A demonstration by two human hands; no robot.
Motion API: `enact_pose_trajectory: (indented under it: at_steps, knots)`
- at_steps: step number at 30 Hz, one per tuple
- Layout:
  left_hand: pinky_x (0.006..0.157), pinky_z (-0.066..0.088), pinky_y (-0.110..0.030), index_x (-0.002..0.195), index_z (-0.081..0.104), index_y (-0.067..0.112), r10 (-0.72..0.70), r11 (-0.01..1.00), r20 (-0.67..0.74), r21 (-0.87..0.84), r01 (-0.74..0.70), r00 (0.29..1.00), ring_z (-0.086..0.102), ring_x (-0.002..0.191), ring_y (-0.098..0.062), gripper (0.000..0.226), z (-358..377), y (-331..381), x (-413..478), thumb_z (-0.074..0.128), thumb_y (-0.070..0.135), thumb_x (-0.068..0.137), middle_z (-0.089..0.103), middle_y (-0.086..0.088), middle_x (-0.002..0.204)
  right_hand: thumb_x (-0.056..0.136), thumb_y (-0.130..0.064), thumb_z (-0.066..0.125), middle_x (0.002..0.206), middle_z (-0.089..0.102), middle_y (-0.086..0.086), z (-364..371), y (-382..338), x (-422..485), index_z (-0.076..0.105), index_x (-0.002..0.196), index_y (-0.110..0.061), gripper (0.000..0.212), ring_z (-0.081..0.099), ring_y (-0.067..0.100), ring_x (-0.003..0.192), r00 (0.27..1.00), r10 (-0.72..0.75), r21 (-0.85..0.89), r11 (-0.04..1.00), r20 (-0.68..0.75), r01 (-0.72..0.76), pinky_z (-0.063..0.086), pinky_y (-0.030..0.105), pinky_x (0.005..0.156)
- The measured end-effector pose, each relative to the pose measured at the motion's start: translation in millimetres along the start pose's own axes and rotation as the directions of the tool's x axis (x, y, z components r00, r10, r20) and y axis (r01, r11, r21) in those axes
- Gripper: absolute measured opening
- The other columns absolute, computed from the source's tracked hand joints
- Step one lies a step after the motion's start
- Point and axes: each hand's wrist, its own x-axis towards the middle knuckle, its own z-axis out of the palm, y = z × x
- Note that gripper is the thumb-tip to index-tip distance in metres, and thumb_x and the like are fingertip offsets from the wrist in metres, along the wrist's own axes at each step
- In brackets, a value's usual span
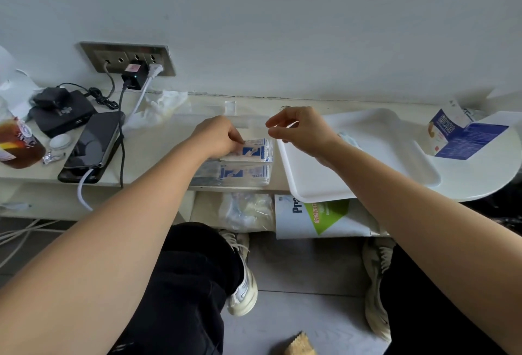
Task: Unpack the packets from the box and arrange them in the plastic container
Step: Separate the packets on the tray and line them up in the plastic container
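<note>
From the head camera, the packets (pixel 255 152) are small, flat, white sachets with blue print, lying as two close rows near the front edge of the bench (pixel 158 140), one row behind the other. They seem to sit inside the clear plastic container (pixel 248 124), whose walls are so transparent that only faint edges show behind them. The left hand (pixel 217 137) reaches onto the rear row and pinches the corner of the top packet between thumb and fingertips. The right hand (pixel 299 131) hovers just beside the packets with thumb and forefinger drawn close together; whether it holds something thin or clear cannot be told. Just right of the packets lies a white tray (pixel 367 168), its front corner overhanging the bench. Well apart, at the far right, the blue and white box (pixel 457 135) lies open on its side. At the left lie a dark phone (pixel 93 145) and a bottle (pixel 17 142) of brown liquid.
</note>
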Motion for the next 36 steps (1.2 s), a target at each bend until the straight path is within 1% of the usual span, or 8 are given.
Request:
enact_pose_trajectory:
  at_steps: [6,11,17,19,21,25,30,36]
  knots:
    - [0.078,0.05,-0.031,0.087,0.072,0.026,-0.006,0.981,-0.113,0.19,0.027,0.994,0.062,0.09,-0.02,0.007,13,13,1,0.069,0.021,0.083,0.07,0.003,0.097,0.086,-0.014,0.067,0.088,0.066,0.001,-5,2,-4,0.073,0.095,-0.017,0.012,0.056,0.01,0.068,0.999,-0.011,-0.023,1.0,0.042,0.012,0.049,0.02,0.069]
    - [0.068,0.043,-0.029,0.084,0.071,0.024,0.052,0.939,-0.213,0.344,0.025,0.976,0.061,0.089,-0.022,0.009,16,18,-1,0.072,0.017,0.078,0.068,0.002,0.092,0.087,-0.012,0.064,0.085,0.061,0.0,-4,4,-5,0.071,0.098,-0.015,0.013,0.056,0.01,0.067,0.995,0.01,-0.01,1.0,0.095,-0.009,0.04,0.007,0.05]
    - [0.069,0.044,-0.028,0.083,0.071,0.023,0.068,0.969,-0.225,0.246,-0.011,0.972,0.061,0.085,-0.022,0.012,8,24,1,0.069,0.035,0.082,0.067,0.003,0.087,0.086,-0.011,0.062,0.077,0.065,0.0,-22,8,-2,0.069,0.094,-0.014,0.011,0.057,0.01,0.061,0.999,0.031,0.031,0.999,0.017,-0.032,0.04,0.012,0.048]
    - [0.07,0.043,-0.027,0.081,0.068,0.024,0.133,0.982,-0.289,0.168,-0.086,0.948,0.06,0.083,-0.018,0.009,8,34,3,0.064,0.032,0.085,0.065,0.008,0.082,0.086,-0.015,0.061,0.086,0.069,0.006,-41,27,4,0.068,0.095,-0.012,0.012,0.063,0.019,0.072,0.982,0.104,-0.058,0.992,-0.156,-0.114,0.051,0.022,0.06]
    - [0.069,0.042,-0.025,0.079,0.064,0.026,0.211,0.975,-0.319,0.135,-0.176,0.924,0.06,0.079,-0.015,0.007,15,50,5,0.061,0.03,0.085,0.064,0.011,0.078,0.085,-0.026,0.061,0.105,0.067,0.012,-64,55,7,0.064,0.105,-0.011,0.025,0.062,0.029,0.098,0.937,0.182,-0.332,0.901,-0.297,-0.28,0.05,0.032,0.083]
    - [0.068,0.046,-0.027,0.082,0.065,0.024,0.342,0.939,-0.356,0.157,-0.305,0.869,0.061,0.079,-0.02,0.007,30,89,13,0.058,0.025,0.08,0.065,0.008,0.075,0.083,-0.05,0.063,0.129,0.045,0.022,-86,96,-7,0.042,0.129,0.003,0.074,0.044,0.037,0.12,0.865,0.405,-0.604,0.622,-0.296,-0.498,0.041,0.04,0.098]
    - [0.067,0.042,-0.025,0.083,0.065,0.024,0.386,0.922,-0.243,0.128,-0.365,0.89,0.06,0.08,-0.02,0.007,49,127,25,0.059,0.027,0.082,0.062,0.009,0.077,0.07,-0.037,0.076,0.106,0.056,0.016,-88,107,-6,0.065,0.095,-0.007,0.04,0.053,0.033,0.099,0.898,0.357,-0.603,0.667,-0.257,-0.438,0.044,0.031,0.078]
    - [0.083,0.05,-0.03,0.088,0.068,0.024,0.333,0.939,-0.046,0.104,-0.327,0.942,0.061,0.093,-0.019,0.008,73,119,39,0.062,0.027,0.084,0.055,0.011,0.077,0.065,-0.012,0.081,0.098,0.058,0.005,-94,102,-10,0.062,0.111,-0.007,0.05,0.056,0.021,0.081,0.893,0.396,-0.443,0.776,-0.213,-0.449,0.046,0.025,0.055]
